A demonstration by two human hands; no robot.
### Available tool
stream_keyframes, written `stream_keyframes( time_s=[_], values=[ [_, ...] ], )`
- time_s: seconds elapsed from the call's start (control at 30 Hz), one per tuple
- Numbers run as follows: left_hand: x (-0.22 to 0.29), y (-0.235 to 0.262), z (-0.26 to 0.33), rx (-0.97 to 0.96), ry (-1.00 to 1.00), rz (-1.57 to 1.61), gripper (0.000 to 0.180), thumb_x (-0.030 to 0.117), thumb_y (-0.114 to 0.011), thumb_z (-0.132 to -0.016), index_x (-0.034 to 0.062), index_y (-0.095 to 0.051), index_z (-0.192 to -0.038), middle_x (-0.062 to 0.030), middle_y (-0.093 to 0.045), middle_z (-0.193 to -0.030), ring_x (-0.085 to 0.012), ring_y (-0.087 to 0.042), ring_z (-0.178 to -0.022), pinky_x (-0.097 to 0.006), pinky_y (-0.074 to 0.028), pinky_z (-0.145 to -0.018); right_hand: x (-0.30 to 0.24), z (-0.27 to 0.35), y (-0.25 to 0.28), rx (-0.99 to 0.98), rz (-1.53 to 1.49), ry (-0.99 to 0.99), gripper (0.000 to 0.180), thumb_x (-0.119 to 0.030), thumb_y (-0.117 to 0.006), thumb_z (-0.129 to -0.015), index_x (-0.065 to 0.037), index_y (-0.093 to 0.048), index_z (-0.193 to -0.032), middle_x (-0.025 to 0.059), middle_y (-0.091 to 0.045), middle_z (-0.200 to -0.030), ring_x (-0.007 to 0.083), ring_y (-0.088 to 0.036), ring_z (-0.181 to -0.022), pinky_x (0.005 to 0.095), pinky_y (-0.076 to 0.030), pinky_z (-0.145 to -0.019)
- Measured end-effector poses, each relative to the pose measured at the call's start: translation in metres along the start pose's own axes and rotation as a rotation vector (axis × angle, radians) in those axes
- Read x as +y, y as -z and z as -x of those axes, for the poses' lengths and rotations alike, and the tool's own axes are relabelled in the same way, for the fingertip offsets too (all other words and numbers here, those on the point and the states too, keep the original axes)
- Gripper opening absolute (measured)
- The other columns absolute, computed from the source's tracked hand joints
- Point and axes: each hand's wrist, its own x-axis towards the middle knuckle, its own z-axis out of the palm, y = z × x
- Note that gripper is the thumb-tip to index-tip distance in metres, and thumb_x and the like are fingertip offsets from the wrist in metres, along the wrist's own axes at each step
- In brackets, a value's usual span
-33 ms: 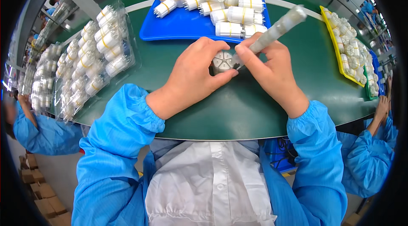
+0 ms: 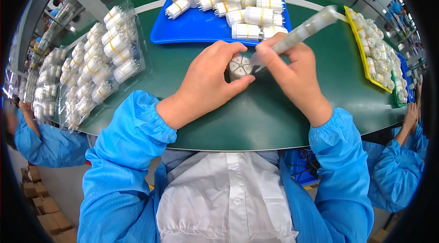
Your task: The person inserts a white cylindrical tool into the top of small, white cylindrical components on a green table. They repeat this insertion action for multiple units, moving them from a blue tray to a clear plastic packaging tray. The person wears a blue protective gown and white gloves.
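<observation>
My left hand (image 2: 208, 83) is closed around a small white cylindrical part (image 2: 240, 66) standing on end on the green table (image 2: 256, 115); its top face shows radial slots. My right hand (image 2: 292, 74) grips a translucent syringe-like tube (image 2: 307, 29) that slants up to the right, with its tip touching the top of the part. Both forearms are in blue sleeves.
Behind my hands, a blue tray (image 2: 196, 26) holds several white cylinders with yellow bands. At the right lies a yellow tray (image 2: 361, 55) of white parts. Clear plastic trays (image 2: 103, 60) of similar parts line the left. Blue-sleeved co-workers sit at left (image 2: 34, 140) and right (image 2: 398, 170).
</observation>
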Motion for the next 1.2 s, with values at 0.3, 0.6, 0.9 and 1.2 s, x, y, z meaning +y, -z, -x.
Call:
stream_keyframes(
  time_s=[0.3, 0.6, 0.9, 1.2],
  values=[
    [0.0006, -0.0033, 0.0031, 0.012, 0.028, -0.004, 0.058, 0.009, -0.083, -0.076, 0.0032, -0.058, -0.128, -0.0116, -0.065, -0.110, -0.0236, -0.066, -0.096, -0.033, -0.054, -0.085, 0.0027, 0.0033, -0.0064, -0.043, 0.016, -0.051, 0.020, -0.017, -0.071, -0.093, 0.002, -0.069, -0.097, 0.0083, -0.068, -0.083, 0.0131, -0.065, -0.072, 0.0279, -0.052, -0.064],
    [0.0028, -0.0026, 0.0028, 0.001, 0.060, 0.112, 0.058, 0.009, -0.082, -0.077, 0.0009, -0.055, -0.128, -0.0117, -0.065, -0.111, -0.0214, -0.065, -0.098, -0.031, -0.053, -0.084, 0.0045, 0.0007, -0.0007, 0.005, 0.000, 0.006, 0.021, -0.018, -0.071, -0.093, 0.002, -0.070, -0.099, 0.0082, -0.067, -0.087, 0.0134, -0.064, -0.072, 0.0284, -0.052, -0.065],
    [-0.0016, -0.0050, 0.0012, -0.012, 0.069, 0.105, 0.063, 0.011, -0.082, -0.077, 0.0002, -0.051, -0.132, -0.0126, -0.067, -0.109, -0.0217, -0.066, -0.101, -0.032, -0.053, -0.087, 0.0051, 0.0005, -0.0013, -0.018, -0.012, -0.072, 0.024, -0.020, -0.071, -0.094, 0.003, -0.070, -0.099, 0.0080, -0.067, -0.088, 0.0135, -0.063, -0.073, 0.0289, -0.051, -0.065],
    [-0.0015, -0.0036, 0.0007, -0.036, 0.093, 0.129, 0.063, 0.012, -0.083, -0.077, 0.0029, -0.053, -0.132, -0.0127, -0.067, -0.111, -0.0233, -0.066, -0.101, -0.033, -0.053, -0.087, 0.0042, 0.0025, -0.0019, -0.034, 0.081, 0.005, 0.022, -0.019, -0.070, -0.094, 0.001, -0.069, -0.101, 0.0090, -0.068, -0.088, 0.0162, -0.066, -0.075, 0.0302, -0.053, -0.067]
  ],
)
